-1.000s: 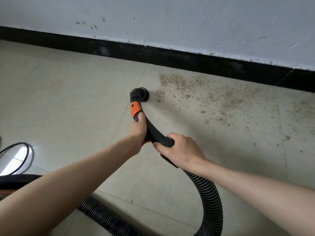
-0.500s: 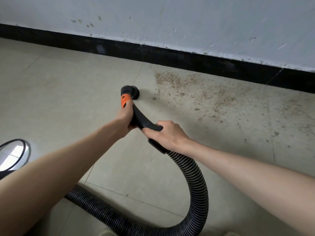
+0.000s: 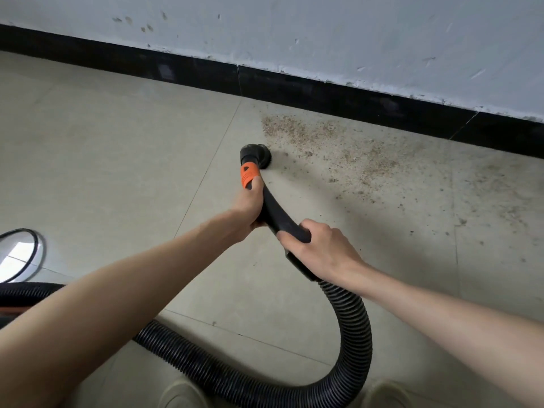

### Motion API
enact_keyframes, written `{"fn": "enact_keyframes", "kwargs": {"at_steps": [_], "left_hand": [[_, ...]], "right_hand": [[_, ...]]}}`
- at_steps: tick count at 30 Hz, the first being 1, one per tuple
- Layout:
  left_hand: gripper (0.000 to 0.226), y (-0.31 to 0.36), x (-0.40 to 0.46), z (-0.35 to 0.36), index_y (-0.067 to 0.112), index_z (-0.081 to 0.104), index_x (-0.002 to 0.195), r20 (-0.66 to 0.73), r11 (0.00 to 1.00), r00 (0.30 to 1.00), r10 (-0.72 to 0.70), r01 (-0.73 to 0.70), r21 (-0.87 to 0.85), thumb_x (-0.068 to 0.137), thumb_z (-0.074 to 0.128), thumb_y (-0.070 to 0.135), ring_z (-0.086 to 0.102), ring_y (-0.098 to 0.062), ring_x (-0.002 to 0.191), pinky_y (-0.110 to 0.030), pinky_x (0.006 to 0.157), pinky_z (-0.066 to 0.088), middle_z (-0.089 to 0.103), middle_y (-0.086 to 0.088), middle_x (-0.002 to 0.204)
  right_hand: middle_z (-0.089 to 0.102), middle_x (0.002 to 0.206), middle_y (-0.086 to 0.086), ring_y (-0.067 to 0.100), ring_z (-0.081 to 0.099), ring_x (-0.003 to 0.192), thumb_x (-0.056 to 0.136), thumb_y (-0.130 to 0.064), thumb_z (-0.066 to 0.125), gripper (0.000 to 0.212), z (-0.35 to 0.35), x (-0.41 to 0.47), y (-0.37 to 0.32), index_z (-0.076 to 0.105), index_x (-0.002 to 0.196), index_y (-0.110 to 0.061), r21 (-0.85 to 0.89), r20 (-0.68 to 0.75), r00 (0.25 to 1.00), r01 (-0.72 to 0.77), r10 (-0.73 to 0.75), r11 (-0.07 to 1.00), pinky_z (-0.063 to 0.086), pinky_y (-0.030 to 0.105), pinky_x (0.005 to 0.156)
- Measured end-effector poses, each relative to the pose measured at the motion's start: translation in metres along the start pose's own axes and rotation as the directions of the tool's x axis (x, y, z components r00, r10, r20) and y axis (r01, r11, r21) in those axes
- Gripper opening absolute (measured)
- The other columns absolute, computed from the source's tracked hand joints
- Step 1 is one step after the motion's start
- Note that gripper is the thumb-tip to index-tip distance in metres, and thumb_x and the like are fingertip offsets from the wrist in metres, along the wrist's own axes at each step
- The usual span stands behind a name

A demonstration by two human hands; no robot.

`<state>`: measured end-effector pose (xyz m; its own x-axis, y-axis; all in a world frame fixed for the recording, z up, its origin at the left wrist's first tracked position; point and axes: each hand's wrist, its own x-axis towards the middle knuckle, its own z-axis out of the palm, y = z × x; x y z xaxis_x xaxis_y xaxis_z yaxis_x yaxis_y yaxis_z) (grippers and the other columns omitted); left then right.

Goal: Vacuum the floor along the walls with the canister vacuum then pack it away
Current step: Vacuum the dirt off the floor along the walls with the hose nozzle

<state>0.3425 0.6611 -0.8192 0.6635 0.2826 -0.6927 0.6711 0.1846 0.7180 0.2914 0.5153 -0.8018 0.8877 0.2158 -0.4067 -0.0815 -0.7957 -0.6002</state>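
The tiled floor [image 3: 112, 160] is bounded by a black skirting [image 3: 323, 92], with bare tile to the left. The ribbed hose [image 3: 351, 343] loops near the feet. Its black handle [image 3: 278, 214] is gripped by the curled right hand [image 3: 319, 248] and left hand [image 3: 245, 209]. The round brush nozzle [image 3: 255, 153] sits at the debris patch [image 3: 332, 142] edge.

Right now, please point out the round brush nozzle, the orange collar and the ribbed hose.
round brush nozzle [image 3: 255, 154]: head view, on its black top.
orange collar [image 3: 249, 174]: head view, middle of the orange band.
ribbed hose [image 3: 354, 334]: head view, on the bend below the right hand.
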Motion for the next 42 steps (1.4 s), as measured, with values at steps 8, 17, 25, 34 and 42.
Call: {"fn": "enact_keyframes", "kwargs": {"at_steps": [8,17,25,34,42], "left_hand": [[0.03,0.006,0.004,-0.015,0.008,0.041,0.106,-0.055,0.999,0.998,0.034,-0.032,0.044,0.099,0.035,0.038,0.055,-0.018,0.072,-0.032,0.06,0.051,0.051,-0.004,0.083],[0.026,-0.031,-0.025,-0.051,0.013,0.035,0.11,-0.1,0.998,0.995,0.004,-0.01,-0.062,0.098,0.035,0.035,0.055,-0.016,0.076,-0.028,0.051,0.046,0.05,-0.002,0.087],[0.027,-0.053,-0.04,-0.016,0.009,0.045,0.086,0.021,0.999,0.999,-0.042,0.042,0.0,0.097,0.036,0.032,0.054,-0.019,0.067,-0.028,0.049,0.047,0.049,-0.006,0.077],[0.031,-0.031,-0.037,-0.011,0.005,0.047,0.084,0.167,0.999,0.985,-0.035,0.029,0.041,0.098,0.041,0.032,0.058,-0.019,0.067,-0.022,0.048,0.051,0.053,-0.009,0.079],[0.028,-0.066,-0.059,-0.034,0.012,0.046,0.084,-0.012,0.998,0.997,-0.07,0.07,-0.007,0.097,0.037,0.036,0.055,-0.017,0.076,-0.026,0.056,0.045,0.052,-0.006,0.085]], "right_hand": [[0.062,0.065,-0.002,0.02,0.06,0.063,0.076,-0.06,0.057,0.046,-0.001,0.015,-0.006,0.054,0.071,-0.015,0.082,0.059,0.996,0.056,-0.061,0.995,0.048,0.033,0.059],[0.071,0.079,-0.002,0.021,0.065,0.072,0.08,-0.065,0.052,0.046,0.014,-0.019,-0.014,0.054,0.077,-0.019,-0.028,0.186,0.974,0.137,-0.129,0.99,0.053,0.035,0.066],[0.067,0.055,-0.009,0.012,0.067,0.063,0.084,-0.062,0.052,0.043,0.011,-0.028,0.008,0.052,0.072,-0.022,0.02,0.308,0.951,0.017,-0.022,1.0,0.052,0.029,0.067],[0.068,0.07,0.006,0.025,0.067,0.068,0.095,-0.057,0.041,0.046,0.005,-0.02,-0.006,0.047,0.08,-0.014,0.002,0.242,0.97,0.035,-0.034,0.999,0.056,0.042,0.074],[0.064,0.075,0.007,0.024,0.065,0.066,0.095,-0.06,0.038,0.047,0.022,-0.045,-0.012,0.045,0.082,-0.015,-0.116,0.425,0.902,0.139,-0.077,0.983,0.055,0.036,0.069]]}}
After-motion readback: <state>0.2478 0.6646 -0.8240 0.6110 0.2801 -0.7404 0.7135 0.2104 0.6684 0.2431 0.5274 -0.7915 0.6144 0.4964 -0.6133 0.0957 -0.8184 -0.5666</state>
